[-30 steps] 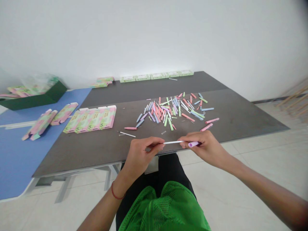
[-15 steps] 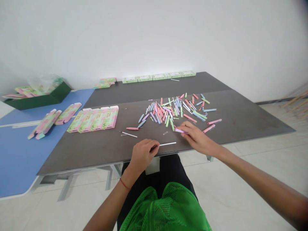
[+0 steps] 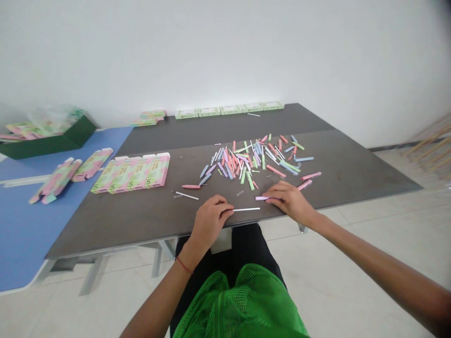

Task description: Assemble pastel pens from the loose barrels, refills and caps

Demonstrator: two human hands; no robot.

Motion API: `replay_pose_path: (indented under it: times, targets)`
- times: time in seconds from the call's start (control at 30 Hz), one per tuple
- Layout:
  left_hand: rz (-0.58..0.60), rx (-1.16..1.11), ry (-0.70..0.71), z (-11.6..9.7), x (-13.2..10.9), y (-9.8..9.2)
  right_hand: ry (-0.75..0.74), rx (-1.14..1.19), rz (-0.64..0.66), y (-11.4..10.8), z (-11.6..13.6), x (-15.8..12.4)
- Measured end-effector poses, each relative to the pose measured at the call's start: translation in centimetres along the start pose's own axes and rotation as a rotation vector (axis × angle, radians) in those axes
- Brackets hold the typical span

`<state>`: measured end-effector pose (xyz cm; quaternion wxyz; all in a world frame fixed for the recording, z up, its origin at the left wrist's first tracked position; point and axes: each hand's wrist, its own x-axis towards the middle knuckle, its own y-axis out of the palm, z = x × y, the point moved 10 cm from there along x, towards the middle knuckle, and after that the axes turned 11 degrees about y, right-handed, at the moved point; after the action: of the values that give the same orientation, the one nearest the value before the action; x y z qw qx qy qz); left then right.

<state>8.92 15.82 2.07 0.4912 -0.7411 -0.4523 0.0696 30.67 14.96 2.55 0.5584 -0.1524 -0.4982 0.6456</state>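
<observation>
At the near edge of the dark grey counter [image 3: 134,225], a thin white tube [image 3: 246,209] runs level, its left end meeting the fingertips [image 3: 229,211] of the left hand [image 3: 211,220]. That grip looks closed around the tube's end, but this view does not show whether it truly pinches. The right hand [image 3: 287,202] sits at 3 o'clock from the tube, its grip loosely pressed together. Its fingers [image 3: 273,197] rest against a lilac pen barrel [image 3: 261,198] lying on the counter, with no clear sign of a pinch.

At 12 o'clock from the hands spreads a loose heap of pastel pen parts [image 3: 252,159], with pink, blue, green and lilac pieces mixed among white tubes. A pink barrel [image 3: 190,186] and another white tube [image 3: 186,195] lie apart at 11 o'clock. Beyond the heap, five closed pale-green boxes [image 3: 229,110] stand in a row along the far edge. At 10 o'clock lies a strip of four joined flat cartons [image 3: 130,172] printed with a 5. Further out, more flat cartons [image 3: 56,180] rest on a blue counter [image 3: 35,230], near a dark green tray [image 3: 45,145].

Much appears left: the loose heap far outnumbers the few pieces at the hands, and the flat cartons outnumber the closed boxes.
</observation>
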Motion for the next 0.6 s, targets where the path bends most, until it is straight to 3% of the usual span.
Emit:
replay_pose_path:
  times: [0.13,0.3,0.5,0.6]
  targets:
    - [-0.044,-0.067,0.006,0.1,0.1,-1.5,-0.05,-0.128,-0.082,-0.5,1.0,-0.6]
    - [-0.169,0.016,-0.012,2.0,0.5,-6.1,-0.07,-0.251,-0.163,-0.7,2.5,-1.7]
    - [-0.071,0.23,-0.085,4.4,2.3,-7.8,-0.087,-0.238,-0.22,-0.6,5.8,-1.9]
    - [0.005,0.426,-0.18,5.9,4.2,-7.9,-0.102,-0.203,-0.199,1.0,8.1,-0.4]
